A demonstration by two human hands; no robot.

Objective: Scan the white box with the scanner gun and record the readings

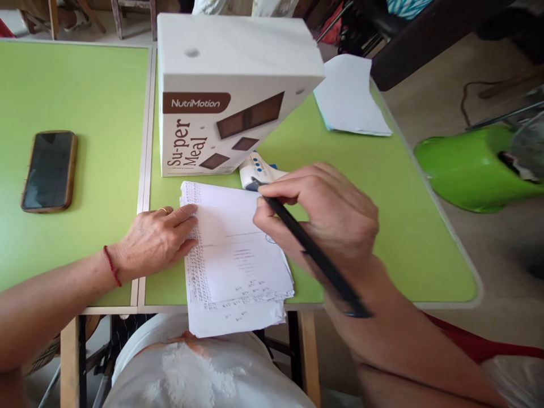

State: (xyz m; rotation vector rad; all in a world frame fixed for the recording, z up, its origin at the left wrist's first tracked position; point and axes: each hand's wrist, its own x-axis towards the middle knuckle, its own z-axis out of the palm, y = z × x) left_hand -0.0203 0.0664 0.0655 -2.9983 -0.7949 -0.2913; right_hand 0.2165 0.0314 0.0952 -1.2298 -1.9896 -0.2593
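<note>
1. At a green-topped table (408,243), a person's right hand (334,209) grips a slim black pen (308,245), thumb and fingers closed near its narrow end.
2. The left hand (157,235), a red bracelet (111,266) at its wrist, rests with fingers extended on the left edge of a stack of marked sheets (232,241), grasping nothing visible.
3. The stack lies between the hands, its long axis running away from the person, its near end overhanging the table edge. The left hand is nearer, touching the paper.
4. The pen slants from lower right to upper left, its narrow end pointing toward the stack's far edge, before a white handheld device (250,170) (contact cannot be told from this angle).
5. Beyond the sheets stands a NutriMotion Su-per Meal box (236,93); a smartphone (49,171) lies left.
</note>
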